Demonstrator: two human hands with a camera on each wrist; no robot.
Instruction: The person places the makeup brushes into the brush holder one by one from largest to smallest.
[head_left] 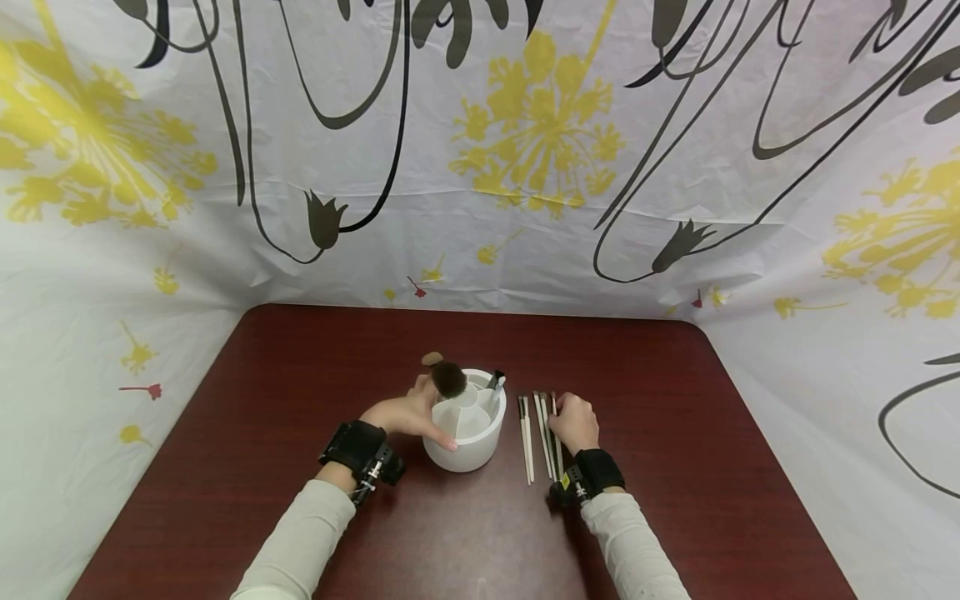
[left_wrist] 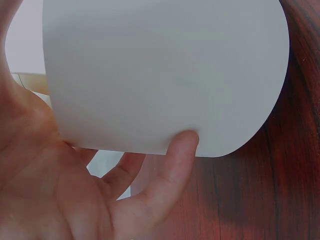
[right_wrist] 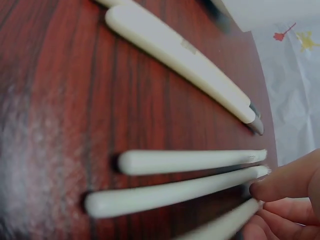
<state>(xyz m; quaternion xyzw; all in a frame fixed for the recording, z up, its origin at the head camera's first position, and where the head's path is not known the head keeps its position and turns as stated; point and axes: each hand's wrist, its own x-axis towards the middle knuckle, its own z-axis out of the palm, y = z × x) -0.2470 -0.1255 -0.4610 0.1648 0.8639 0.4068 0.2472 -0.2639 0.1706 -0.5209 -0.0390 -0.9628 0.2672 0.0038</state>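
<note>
A white round divided holder stands on the table, its several compartments facing up. My left hand grips its left side, the thumb pressed to the smooth outer wall. From the holder rise a fluffy dark makeup brush, a tan-tipped brush and slim dark and pale tips at the right. To the right of it, my right hand pinches one thin pale-handled makeup brush near its bristle end. Alongside lie more brushes, roughly parallel; their bristle ends point away from me.
The dark red wooden table has rounded far corners. A white cloth with yellow and grey flower prints hangs behind it and along both sides. Two paler brushes lie between the holder and the other brushes.
</note>
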